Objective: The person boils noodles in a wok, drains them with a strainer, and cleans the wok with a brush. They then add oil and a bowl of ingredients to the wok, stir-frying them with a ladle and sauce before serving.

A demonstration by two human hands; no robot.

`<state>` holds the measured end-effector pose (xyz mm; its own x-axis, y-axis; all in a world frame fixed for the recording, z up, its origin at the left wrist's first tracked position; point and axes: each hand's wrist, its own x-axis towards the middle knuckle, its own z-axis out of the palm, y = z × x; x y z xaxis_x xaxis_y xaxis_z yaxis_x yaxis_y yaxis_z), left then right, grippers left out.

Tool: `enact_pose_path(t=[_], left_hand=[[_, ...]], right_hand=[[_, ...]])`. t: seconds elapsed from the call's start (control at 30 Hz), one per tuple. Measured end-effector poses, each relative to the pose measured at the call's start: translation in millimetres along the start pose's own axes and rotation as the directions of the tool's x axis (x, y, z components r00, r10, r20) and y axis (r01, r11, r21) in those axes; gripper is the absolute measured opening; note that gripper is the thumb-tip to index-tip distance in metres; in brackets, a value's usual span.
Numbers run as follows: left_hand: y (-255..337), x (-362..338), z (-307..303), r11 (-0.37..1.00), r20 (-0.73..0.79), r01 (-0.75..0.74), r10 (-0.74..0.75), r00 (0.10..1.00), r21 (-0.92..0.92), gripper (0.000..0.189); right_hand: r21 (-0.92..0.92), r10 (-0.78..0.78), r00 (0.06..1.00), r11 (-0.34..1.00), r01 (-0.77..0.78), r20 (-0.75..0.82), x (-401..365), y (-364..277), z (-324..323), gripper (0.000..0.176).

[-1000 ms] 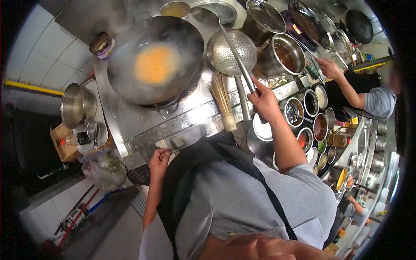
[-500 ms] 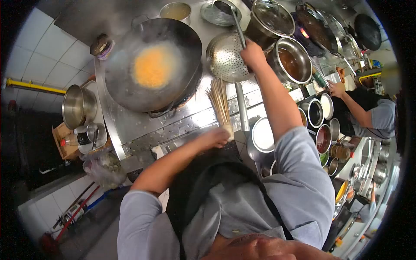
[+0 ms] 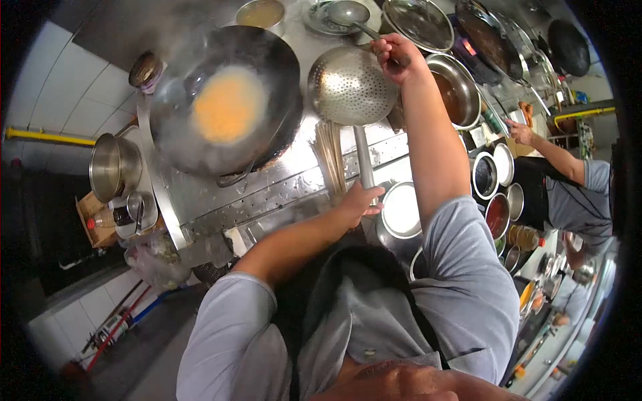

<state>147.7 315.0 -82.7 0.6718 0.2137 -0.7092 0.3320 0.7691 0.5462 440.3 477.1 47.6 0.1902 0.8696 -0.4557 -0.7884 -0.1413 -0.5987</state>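
We find that, since the earlier frame, the left hand (image 3: 360, 202) has moved from the butt of the bamboo brush (image 3: 329, 157) to the lower end of the handle of the skimmer (image 3: 352, 85). The right hand (image 3: 401, 59) has shifted too, and the bowl of the ladle (image 3: 348, 12) now shows in full above the round metal dish (image 3: 315, 19).

We note the right hand's fingers wrapped around the ladle's handle, the bowl lying beyond the grip, on the wok side. The skimmer's perforated bowl lies just beside that hand, also toward the wok (image 3: 273, 70). The left hand's fingers are partly curled at the skimmer's handle; we cannot tell whether they are closed on it.

We observe orange-yellow food (image 3: 229, 105) in the bottom of the wok, well apart from both hands. A container with white contents (image 3: 402, 210) stands near the left hand's fingertips.
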Motion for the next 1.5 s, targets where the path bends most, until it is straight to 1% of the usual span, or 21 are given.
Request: enact_pose_path(t=[0.03, 0.1, 0.17, 0.27, 0.4, 0.47, 0.53, 0.57, 0.6, 0.63, 0.67, 0.73, 0.8, 0.83, 1.03, 1.07, 1.13, 1.23, 1.37, 1.43, 1.5], left_hand=[[8.4, -7.4, 7.0, 0.994, 0.040, 0.006, -0.001, 0.999, -0.110, 0.056], [37.2, -21.5, 8.0, 0.997, 0.029, 0.004, -0.002, 1.000, -0.072, 0.047], [79.8, -47.4, 14.8, 0.999, -0.110, -0.051, 0.050, 0.993, -0.004, 0.029], [102.6, -32.8, -6.8, 0.987, -0.136, -0.125, 0.139, 0.981, 0.102, 0.028], [133.4, -37.3, -21.1, 0.990, -0.076, -0.122, 0.127, 0.989, 0.067, 0.028], [136.0, -38.5, -26.9, 0.977, -0.121, -0.163, 0.180, 0.976, 0.141, 0.028], [135.5, -43.0, -32.2, 0.973, -0.128, -0.177, 0.196, 0.972, 0.147, 0.024], [134.5, -47.2, -33.4, 0.940, -0.204, -0.212, 0.271, 0.941, 0.269, 0.025], [133.8, -50.3, -35.1, 0.891, -0.268, -0.233, 0.352, 0.897, 0.389, 0.026], [130.3, -48.4, -40.9, 0.892, -0.268, -0.231, 0.350, 0.897, 0.390, 0.026], [124.6, -42.3, -50.4, 0.810, -0.279, -0.224, 0.424, 0.861, 0.542, 0.029], [119.3, -34.7, -67.5, 0.710, -0.281, -0.201, 0.499, 0.820, 0.675, 0.032], [117.4, -33.0, -79.5, 0.580, -0.238, -0.237, 0.624, 0.744, 0.780, 0.039], [119.0, -36.2, -81.2, 0.603, -0.276, -0.187, 0.590, 0.759, 0.776, 0.046], [127.9, -76.1, -61.8, 0.518, -0.272, -0.171, 0.668, 0.692, 0.838, 0.056], [123.5, -75.6, -61.9, 0.515, -0.268, -0.169, 0.665, 0.697, 0.840, 0.056], [119.1, -73.5, -65.5, 0.459, -0.203, -0.289, 0.760, 0.617, 0.840, 0.055], [127.6, -72.8, -76.2, 0.475, -0.243, -0.292, 0.780, 0.577, 0.830, 0.053], [117.4, -76.8, -81.6, 0.504, -0.243, -0.300, 0.754, 0.610, 0.810, 0.052], [103.5, -75.3, -80.1, 0.437, -0.169, -0.377, 0.806, 0.567, 0.817, 0.051], [92.5, -77.2, -72.6, 0.487, -0.169, -0.394, 0.769, 0.616, 0.780, 0.051]], right_hand=[[-0.127, -0.089, 0.993, 0.989, 0.079, -0.073, -23.5, 4.8, 8.7, 0.023], [-0.124, -0.113, 0.991, 0.987, 0.103, -0.077, -70.1, 9.4, 12.8, 0.020], [-0.122, -0.130, 0.989, 0.985, 0.121, -0.070, -107.4, 17.9, 13.8, 0.018], [-0.510, -0.134, 0.972, 0.860, 0.018, -0.193, -145.6, 16.7, 7.9, 0.010], [-0.636, -0.157, 0.976, 0.771, 0.028, -0.148, -173.3, 32.3, 15.6, 0.008], [-0.726, -0.150, 0.983, 0.687, 0.025, -0.108, -182.3, 42.9, 1.8, 0.022], [-0.913, -0.323, 0.935, 0.408, 0.001, -0.144, -194.7, 62.3, -7.6, 0.049], [-0.961, -0.349, 0.921, 0.262, -0.085, -0.176, -200.7, 70.8, -13.3, 0.067], [-0.961, -0.348, 0.921, 0.264, -0.086, -0.178, -205.7, 83.3, -21.8, 0.067], [-0.992, -0.446, 0.888, -0.004, -0.124, -0.110, -210.2, 98.6, -31.7, 0.068], [-0.947, -0.520, 0.854, -0.266, -0.178, -0.014, -217.3, 111.5, -38.3, 0.069], [-0.894, -0.468, 0.873, -0.324, -0.311, -0.134, -241.6, 127.6, -48.1, 0.075], [-0.839, -0.410, 0.880, -0.369, -0.401, -0.240, -267.5, 130.8, -49.0, 0.077], [-0.839, -0.409, 0.881, -0.370, -0.400, -0.239, -278.8, 136.8, -56.5, 0.077], [-0.889, -0.625, 0.781, -0.364, -0.278, 0.012, -270.8, 165.1, -51.7, 0.067], [-0.906, -0.605, 0.796, -0.326, -0.271, -0.021, -262.6, 165.9, -50.3, 0.078], [-0.883, -0.555, 0.829, -0.348, -0.315, -0.076, -259.1, 159.6, -54.3, 0.077], [-0.844, -0.510, 0.848, -0.383, -0.375, -0.145, -290.7, 167.7, -79.0, 0.076], [-0.903, -0.608, 0.794, -0.331, -0.276, -0.020, -308.9, 192.9, -82.8, 0.075], [-0.926, -0.664, 0.744, -0.324, -0.192, 0.078, -282.8, 197.4, -75.6, 0.073], [-0.930, -0.621, 0.784, -0.276, -0.241, -0.018, -271.0, 177.8, -59.2, 0.069]])
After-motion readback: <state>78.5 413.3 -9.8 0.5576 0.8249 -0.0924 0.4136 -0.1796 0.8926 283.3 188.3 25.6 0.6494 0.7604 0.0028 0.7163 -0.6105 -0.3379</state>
